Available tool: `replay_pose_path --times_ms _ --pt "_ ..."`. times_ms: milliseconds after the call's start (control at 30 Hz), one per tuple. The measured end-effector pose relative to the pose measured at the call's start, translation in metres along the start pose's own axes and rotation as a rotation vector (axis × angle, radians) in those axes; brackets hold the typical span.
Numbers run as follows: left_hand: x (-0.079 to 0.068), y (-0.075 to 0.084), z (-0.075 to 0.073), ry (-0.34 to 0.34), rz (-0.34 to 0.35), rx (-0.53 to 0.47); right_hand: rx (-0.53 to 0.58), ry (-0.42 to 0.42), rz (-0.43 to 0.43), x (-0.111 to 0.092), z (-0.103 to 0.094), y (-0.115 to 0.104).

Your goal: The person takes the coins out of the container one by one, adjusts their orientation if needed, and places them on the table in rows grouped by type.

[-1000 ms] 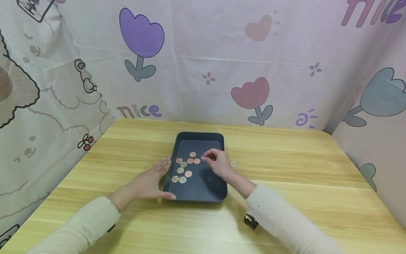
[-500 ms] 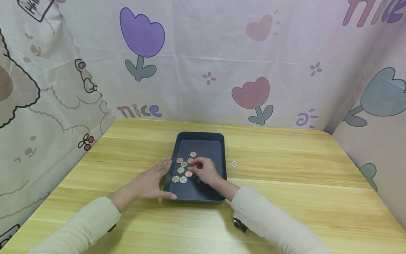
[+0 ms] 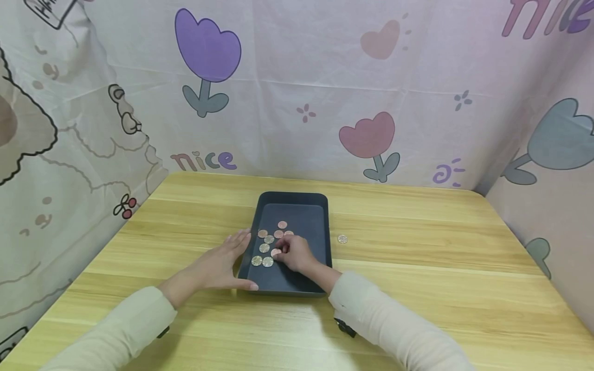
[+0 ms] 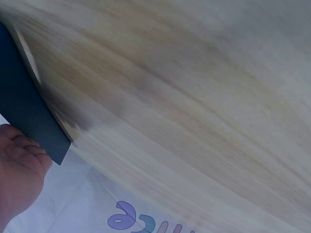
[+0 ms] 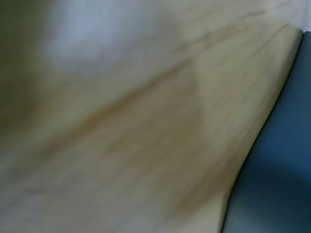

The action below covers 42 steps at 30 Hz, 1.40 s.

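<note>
A dark grey rectangular tray (image 3: 303,216) lies on the wooden table, with several copper coins (image 3: 282,225) and brass-coloured coins (image 3: 257,260) flat on its floor. My right hand (image 3: 299,255) reaches in over the tray's right side, its curled fingertips and thumb pinching a copper coin (image 3: 276,252). Part of another copper coin (image 3: 289,233) shows just beyond that hand. My left hand (image 3: 220,265) rests along the tray's left side, fingers extended at the wall and thumb on the near rim. The left wrist view has those fingers (image 4: 29,153) against the tray wall (image 4: 34,111).
One pale gold coin (image 3: 342,239) lies on the table (image 3: 417,247) just right of the tray. A printed curtain (image 3: 287,62) hangs behind and at both sides. The right wrist view catches only blurred wood and the tray's outer wall (image 5: 277,165).
My right hand has moved left and toward me, from the coins in the upper middle of the tray to the copper coin lower down. The left hand and tray stay put.
</note>
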State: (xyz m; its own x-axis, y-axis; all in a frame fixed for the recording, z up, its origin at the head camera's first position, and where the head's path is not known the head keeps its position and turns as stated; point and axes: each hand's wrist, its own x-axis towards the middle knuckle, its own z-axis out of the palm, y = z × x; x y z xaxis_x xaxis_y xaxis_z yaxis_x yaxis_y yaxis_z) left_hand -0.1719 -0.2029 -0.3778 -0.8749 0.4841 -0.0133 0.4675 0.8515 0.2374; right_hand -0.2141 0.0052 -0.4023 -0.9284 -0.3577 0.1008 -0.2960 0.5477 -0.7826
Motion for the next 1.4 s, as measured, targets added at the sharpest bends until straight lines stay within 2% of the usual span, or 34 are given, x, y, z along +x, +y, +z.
replay_pose_path --times_ms 233,433,667,800,1000,1400 --pt "0.000 0.000 0.000 -0.003 0.002 0.012 -0.115 -0.040 -0.012 0.002 0.002 -0.002" --pt "0.000 0.000 0.000 -0.003 0.003 0.008 -0.213 -0.083 -0.064 0.002 -0.001 -0.006" --pt "0.000 0.001 -0.001 -0.008 -0.001 0.002 -0.298 -0.128 -0.005 0.002 -0.006 -0.012" --pt "0.000 0.000 -0.001 -0.007 -0.010 0.001 -0.308 -0.125 -0.011 0.001 -0.007 -0.010" --pt "-0.002 0.001 0.000 -0.001 -0.004 -0.001 -0.225 -0.049 -0.031 -0.001 -0.010 -0.001" --pt "-0.001 0.002 0.000 0.008 -0.005 -0.006 0.091 0.001 0.125 -0.008 -0.034 -0.006"
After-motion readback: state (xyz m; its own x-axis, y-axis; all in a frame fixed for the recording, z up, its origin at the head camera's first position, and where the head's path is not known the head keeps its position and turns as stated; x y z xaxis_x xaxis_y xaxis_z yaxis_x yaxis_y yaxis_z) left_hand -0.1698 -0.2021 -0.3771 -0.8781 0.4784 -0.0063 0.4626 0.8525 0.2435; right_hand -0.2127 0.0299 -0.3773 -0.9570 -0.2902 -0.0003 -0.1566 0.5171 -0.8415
